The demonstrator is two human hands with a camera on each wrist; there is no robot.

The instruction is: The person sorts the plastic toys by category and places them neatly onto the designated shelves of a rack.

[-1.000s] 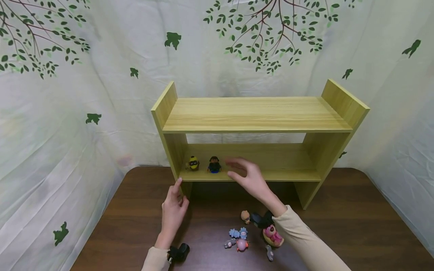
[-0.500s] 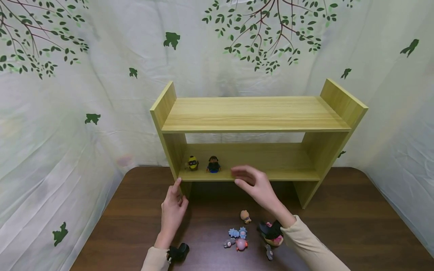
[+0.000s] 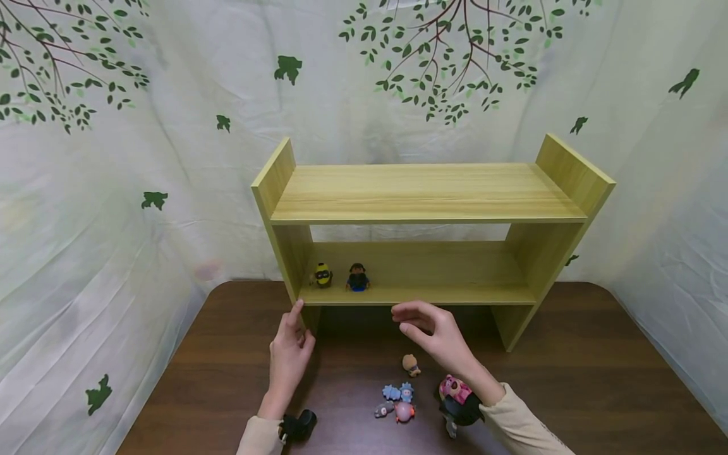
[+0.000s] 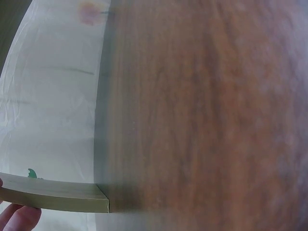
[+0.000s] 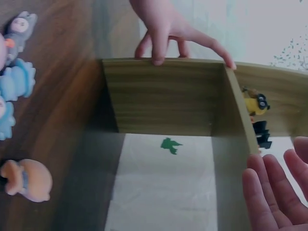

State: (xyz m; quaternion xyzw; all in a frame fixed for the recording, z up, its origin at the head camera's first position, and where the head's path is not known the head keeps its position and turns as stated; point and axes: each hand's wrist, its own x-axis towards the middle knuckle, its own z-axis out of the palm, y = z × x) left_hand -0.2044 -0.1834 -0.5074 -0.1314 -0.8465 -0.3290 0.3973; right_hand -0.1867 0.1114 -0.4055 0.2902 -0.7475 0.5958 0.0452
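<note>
My left hand [image 3: 289, 354] holds the front edge of the left side panel of the small wooden shelf unit [image 3: 426, 196]. In the left wrist view, its thumb and a finger lie on opposite faces of the panel [image 4: 57, 195]. My right hand [image 3: 443, 338], fingers loosely bent and holding nothing, hovers just in front of the middle board's front edge. Upright at the left of that board stand a yellow toy figure with goggles [image 3: 323, 275] and a dark-haired toy figure in dark clothes with a blue base [image 3: 357, 278].
On the brown table [image 3: 216, 379] before the shelf lie a tan figure [image 3: 411, 364], blue figures [image 3: 391, 392], a grey one [image 3: 383, 409] and a round pinkish one [image 3: 404, 412]. A pink bear figure [image 3: 455, 388] sits partly behind my right wrist's black camera. A white leaf-printed curtain hangs behind.
My right hand has drawn back from beside the dark-haired figure, moving down and right, off the middle board. The left hand keeps its place on the panel. Both shelf figures stay put.
</note>
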